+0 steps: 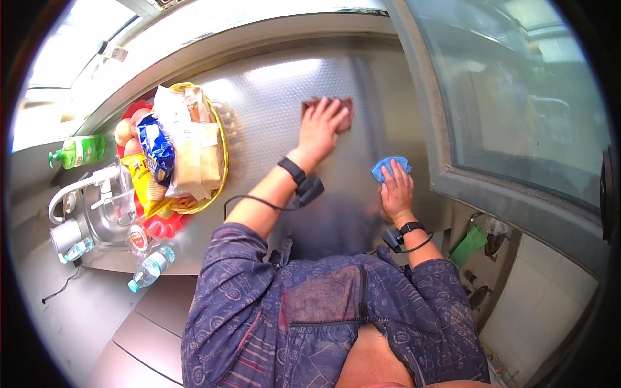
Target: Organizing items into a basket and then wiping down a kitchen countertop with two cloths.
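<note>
My left hand (318, 133) presses a folded brown cloth (346, 119) onto the textured stainless-steel countertop (271, 155); the fingers are spread over it and hide its middle. Closer to my body on the right, my right hand (398, 191) rests its fingers on a blue sponge (378, 169), which also lies on the steel. Both wrists carry a dark strap with a small black device and a cable. To the left of my left hand stands a yellow-rimmed basket (225, 160) with packaged food in it.
Red scalloped trays (162, 226) with round produce sit by the basket. Farther left are a green pump bottle (85, 151), a sink with a white faucet (80, 186) and a water bottle (153, 268) at the counter edge. A framed glass panel (514, 106) borders the right side.
</note>
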Available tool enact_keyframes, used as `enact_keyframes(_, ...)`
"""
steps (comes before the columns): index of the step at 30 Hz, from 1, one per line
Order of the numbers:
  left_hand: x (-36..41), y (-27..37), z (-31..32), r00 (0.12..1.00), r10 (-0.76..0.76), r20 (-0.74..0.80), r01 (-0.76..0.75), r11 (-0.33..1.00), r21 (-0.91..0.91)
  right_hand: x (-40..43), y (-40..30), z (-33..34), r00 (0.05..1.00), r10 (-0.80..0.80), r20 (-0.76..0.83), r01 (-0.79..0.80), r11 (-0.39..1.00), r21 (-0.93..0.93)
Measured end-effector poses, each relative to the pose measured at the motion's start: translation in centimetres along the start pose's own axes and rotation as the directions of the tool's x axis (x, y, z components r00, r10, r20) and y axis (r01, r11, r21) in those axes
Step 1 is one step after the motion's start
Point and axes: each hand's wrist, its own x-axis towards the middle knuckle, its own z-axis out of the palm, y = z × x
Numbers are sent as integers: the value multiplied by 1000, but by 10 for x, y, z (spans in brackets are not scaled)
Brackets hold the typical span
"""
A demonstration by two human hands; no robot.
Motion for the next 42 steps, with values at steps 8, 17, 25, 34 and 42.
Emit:
enact_keyframes(8,1,-34,-8,998,38,-44,-38,999,-1,0,-3,0,999,24,23,-23,999,-38)
enact_keyframes(17,24,-147,-33,876,-392,-283,434,895,101,2,-5,3,999,39,37,-36,997,-66)
enact_keyframes(25,-14,-46,-14,973,-195,-123,199,980,21,1,-1,1,1000,-7,-14,7,1000,8)
enact_keyframes(34,-50,-17,-13,990,136,29,-135,990,-46,-2,0,4,1000,-18,-10,18,1000,12)
enact_keyframes(42,-4,-143,-38,782,-440,-442,522,850,77,-1,-1,3,1000,-9,-9,8,1000,-19)
